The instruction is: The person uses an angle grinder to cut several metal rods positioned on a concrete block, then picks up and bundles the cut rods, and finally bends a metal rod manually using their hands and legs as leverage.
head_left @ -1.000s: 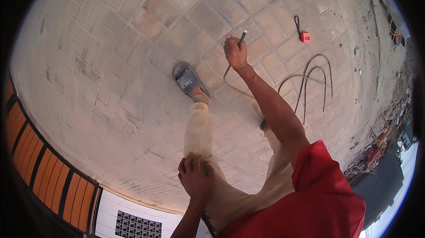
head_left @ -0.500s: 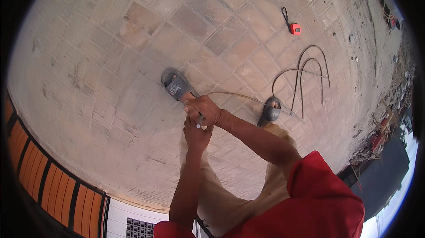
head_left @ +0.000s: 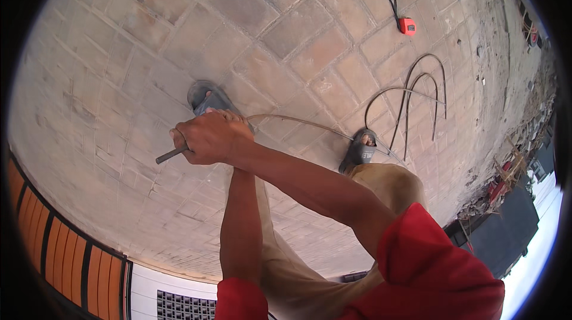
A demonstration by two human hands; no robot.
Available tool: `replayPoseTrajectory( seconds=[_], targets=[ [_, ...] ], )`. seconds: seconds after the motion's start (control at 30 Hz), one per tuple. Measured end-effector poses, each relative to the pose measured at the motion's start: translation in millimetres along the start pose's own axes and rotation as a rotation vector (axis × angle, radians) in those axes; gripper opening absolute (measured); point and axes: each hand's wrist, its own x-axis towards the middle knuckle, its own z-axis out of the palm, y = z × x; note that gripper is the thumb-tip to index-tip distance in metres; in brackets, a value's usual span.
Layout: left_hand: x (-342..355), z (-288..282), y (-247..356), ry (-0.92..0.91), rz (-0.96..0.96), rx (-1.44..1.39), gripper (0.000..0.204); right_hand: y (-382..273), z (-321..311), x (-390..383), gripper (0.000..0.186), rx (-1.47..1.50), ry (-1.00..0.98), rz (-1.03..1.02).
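Note:
A thin metal rod (head_left: 301, 121) runs in a shallow curve from beside the sandal (head_left: 361, 150) on my right foot to my hands. My right hand (head_left: 205, 138) is closed round its left part, and a straight grey end sticks out past the fist. Just beyond it, partly covered by my right hand and forearm, my left hand (head_left: 231, 120) grips the rod near my left sandal (head_left: 202, 96). My right forearm crosses over the left one. The stretch of rod inside the hands is hidden.
Several bent metal rods (head_left: 407, 105) lie on the brick paving right of my right foot. Beyond them sits an orange tape measure (head_left: 407, 26) with a black strap. Rubble (head_left: 506, 171) lines the right side; an orange slatted panel (head_left: 65, 248) stands at lower left.
Both hands have swung left and away from my body with the rod. Its end, which pointed toward me, now points left. The grinder at the top has left the view.

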Motion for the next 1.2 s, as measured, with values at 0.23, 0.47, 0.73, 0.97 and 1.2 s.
replayPoseTrajectory(
  seconds=[0.23, 0.47, 0.73, 0.97, 1.2],
  targets=[
    [26.0, -14.0, 2.8, -0.013, 0.024, -0.087, 0.054, 8.6, 9.7, 27.0, 0.007, -0.009, -0.024, 0.102],
    [53.9, -20.8, 4.6, -0.046, 0.024, -0.138, 0.049, 27.7, 27.6, 62.1, 0.016, -0.088, -0.06, 0.206],
    [72.1, -31.7, 4.9, -0.08, -0.008, -0.168, 0.043, 42.3, 50.0, 83.2, 0.017, -0.069, -0.085, 0.227],
    [84.3, -41.3, 4.4, -0.105, -0.022, -0.171, 0.039, 58.3, 67.8, 103.8, 0.018, -0.081, -0.086, 0.278],
    [92.5, -47.1, 0.9, -0.126, -0.048, -0.197, 0.036, 68.8, 81.1, 118.0, 0.021, -0.102, -0.202, 0.353]
  ],
)
